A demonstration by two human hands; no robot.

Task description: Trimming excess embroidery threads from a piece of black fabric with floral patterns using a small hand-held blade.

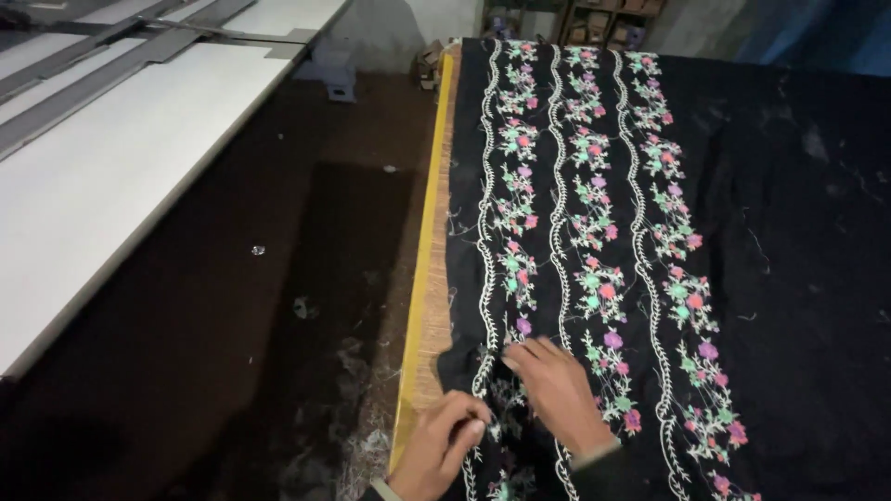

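Hands on embroidered cloth (594, 241)

Right hand (557, 385) lies flat, fingers spread, pressing the cloth; left hand (441, 445) pinches its edge closed beside the table rim (422, 278).

This looks like a textile or embroidery workshop. A long work table (422, 306) with a yellow edge runs toward twelve o'clock, spread with black cloth (789, 278) stitched in floral bands. At nine o'clock stands a second long white table (102, 186), loose threads litter the dark floor (269, 306), and shelves (594, 23) sit at twelve o'clock
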